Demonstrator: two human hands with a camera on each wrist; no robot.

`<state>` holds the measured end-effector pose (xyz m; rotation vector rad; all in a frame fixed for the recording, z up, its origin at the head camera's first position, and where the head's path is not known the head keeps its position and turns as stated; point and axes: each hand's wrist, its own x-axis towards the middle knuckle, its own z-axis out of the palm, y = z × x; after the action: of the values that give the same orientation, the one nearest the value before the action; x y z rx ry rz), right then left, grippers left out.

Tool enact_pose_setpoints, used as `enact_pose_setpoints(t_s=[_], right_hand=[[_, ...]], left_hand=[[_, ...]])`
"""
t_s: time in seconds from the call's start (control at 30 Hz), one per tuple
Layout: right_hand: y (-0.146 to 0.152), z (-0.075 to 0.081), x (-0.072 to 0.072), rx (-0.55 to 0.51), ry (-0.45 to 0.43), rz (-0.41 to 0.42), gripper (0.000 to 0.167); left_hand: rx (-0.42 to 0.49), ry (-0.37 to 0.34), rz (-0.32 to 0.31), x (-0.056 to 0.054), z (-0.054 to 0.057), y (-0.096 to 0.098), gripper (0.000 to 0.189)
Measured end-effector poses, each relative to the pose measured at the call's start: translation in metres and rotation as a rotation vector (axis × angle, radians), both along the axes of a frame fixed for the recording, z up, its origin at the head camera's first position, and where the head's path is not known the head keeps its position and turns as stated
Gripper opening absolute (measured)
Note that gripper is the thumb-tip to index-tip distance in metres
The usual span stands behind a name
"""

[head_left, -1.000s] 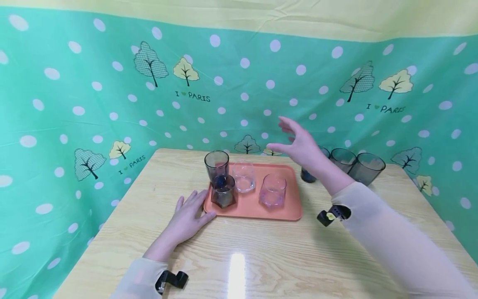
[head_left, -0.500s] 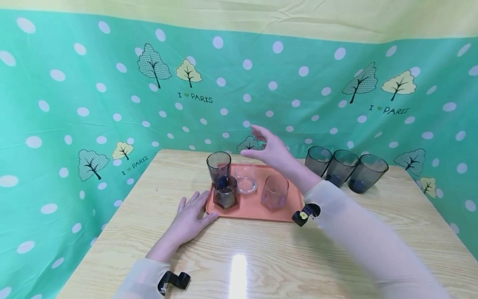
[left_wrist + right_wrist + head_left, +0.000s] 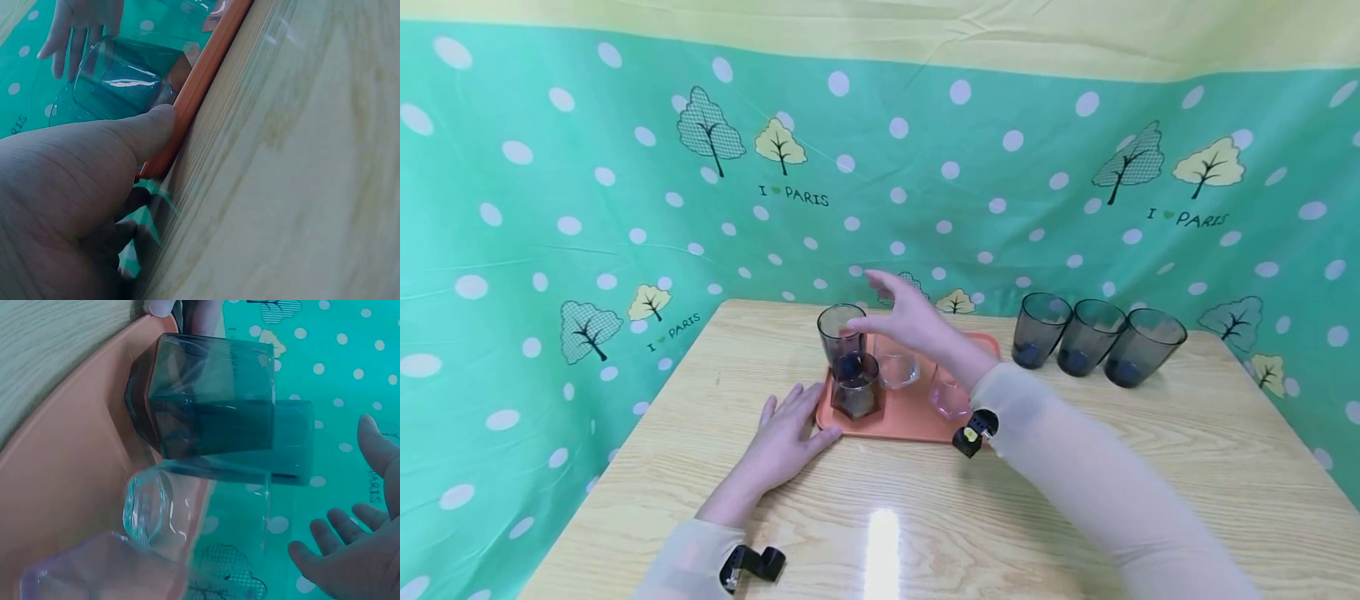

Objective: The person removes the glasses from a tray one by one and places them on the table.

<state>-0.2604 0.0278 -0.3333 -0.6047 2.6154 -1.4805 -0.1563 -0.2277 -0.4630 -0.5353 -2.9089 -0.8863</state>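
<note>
My left hand (image 3: 783, 440) rests on the wooden table against the left end of the orange tray (image 3: 917, 429). Its thumb touches the tray's rim in the left wrist view. A short dark glass (image 3: 855, 398) stands at the tray's front left. Behind it is a tall smoky glass (image 3: 837, 333); whether this one is on the tray or just behind it I cannot tell. A clear glass (image 3: 898, 371) and a pinkish glass (image 3: 950, 400), partly hidden by my right wrist, stand further right. My right hand (image 3: 906, 317), fingers spread and holding nothing, hovers beside the tall glass's rim.
Three tall smoky glasses (image 3: 1090, 337) stand side by side on the table (image 3: 700, 392) at the back right. A green dotted cloth (image 3: 775, 242) hangs right behind the table's back edge and along its sides.
My right hand has moved left and a little down, from near the three tall glasses to over the tray beside the tall smoky glass. My left hand stays at the tray's left end.
</note>
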Motion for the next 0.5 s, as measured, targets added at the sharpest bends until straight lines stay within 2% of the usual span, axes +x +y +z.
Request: enact_pose_setpoints(t_s=[0.17,0.5], right_hand=[[-0.01,-0.005,-0.001,0.004,0.0,0.013,0.098],[-0.022,-0.013,0.001,0.108,0.009,0.012,0.099]], left_hand=[[-0.004,-0.004,-0.001,0.0,0.0,0.0,0.083],[-0.008,-0.01,0.002,-0.001,0.0,0.0,0.083]])
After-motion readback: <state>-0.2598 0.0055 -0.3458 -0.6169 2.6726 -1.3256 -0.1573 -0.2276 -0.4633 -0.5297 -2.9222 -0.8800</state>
